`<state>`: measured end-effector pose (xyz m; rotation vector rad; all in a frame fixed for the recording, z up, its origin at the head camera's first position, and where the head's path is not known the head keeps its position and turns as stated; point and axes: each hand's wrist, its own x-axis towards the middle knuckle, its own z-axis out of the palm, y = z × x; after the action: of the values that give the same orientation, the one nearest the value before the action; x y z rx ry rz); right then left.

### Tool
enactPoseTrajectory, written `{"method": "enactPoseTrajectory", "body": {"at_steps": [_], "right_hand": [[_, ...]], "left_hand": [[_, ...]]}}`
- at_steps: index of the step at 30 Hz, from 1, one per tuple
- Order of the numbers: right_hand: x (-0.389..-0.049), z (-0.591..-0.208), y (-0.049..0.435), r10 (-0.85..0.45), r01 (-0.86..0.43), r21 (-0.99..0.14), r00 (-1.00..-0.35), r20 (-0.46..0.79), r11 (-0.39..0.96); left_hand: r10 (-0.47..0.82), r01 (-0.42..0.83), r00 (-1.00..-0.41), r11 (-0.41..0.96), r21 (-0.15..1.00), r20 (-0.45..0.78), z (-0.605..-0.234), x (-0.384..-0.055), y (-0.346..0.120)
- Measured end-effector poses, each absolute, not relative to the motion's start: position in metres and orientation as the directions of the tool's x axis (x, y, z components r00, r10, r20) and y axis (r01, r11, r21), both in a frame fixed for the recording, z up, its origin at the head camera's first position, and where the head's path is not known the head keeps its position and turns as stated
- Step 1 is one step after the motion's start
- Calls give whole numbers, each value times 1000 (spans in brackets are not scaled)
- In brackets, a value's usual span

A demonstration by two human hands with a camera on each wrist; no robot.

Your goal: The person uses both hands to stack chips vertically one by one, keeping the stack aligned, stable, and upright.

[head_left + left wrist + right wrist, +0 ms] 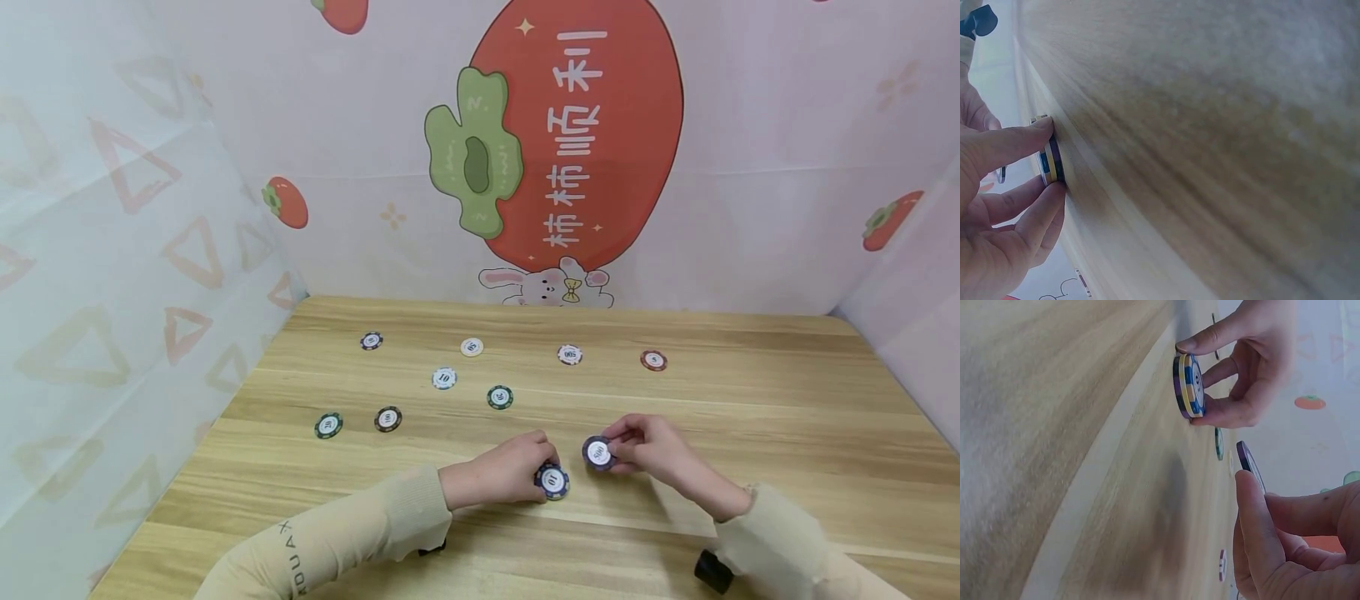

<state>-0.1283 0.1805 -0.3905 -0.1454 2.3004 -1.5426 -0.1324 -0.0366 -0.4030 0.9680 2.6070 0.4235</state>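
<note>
Near the front middle of the table, my left hand (512, 468) grips a small stack of poker chips (552, 482) by its edges, thumb on one side and fingers on the other. A blue chip marked 10 lies on top; yellow and purple edges show beneath it in the right wrist view, where the stack (1189, 387) rests on the wood. Just to the right, my right hand (652, 450) pinches a purple poker chip (597, 452) marked 500 between thumb and fingers. That purple chip (1249, 464) is held apart from the stack, above the table.
Several single chips lie spread farther back on the wooden table (787, 400). Among them are a green chip (500, 397), a white chip (444, 378), a black chip (387, 418) and a red chip (654, 360). A printed cloth backdrop (360, 250) stands behind the table.
</note>
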Motion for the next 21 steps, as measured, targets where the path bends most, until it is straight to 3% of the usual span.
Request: {"method": "enactPoseTrajectory", "body": {"at_steps": [21], "right_hand": [[-125, -407, 164, -357, 189, -930, -885, -300, 314]], "left_hand": [[680, 587, -711, 713, 383, -177, -403, -133, -38]]}}
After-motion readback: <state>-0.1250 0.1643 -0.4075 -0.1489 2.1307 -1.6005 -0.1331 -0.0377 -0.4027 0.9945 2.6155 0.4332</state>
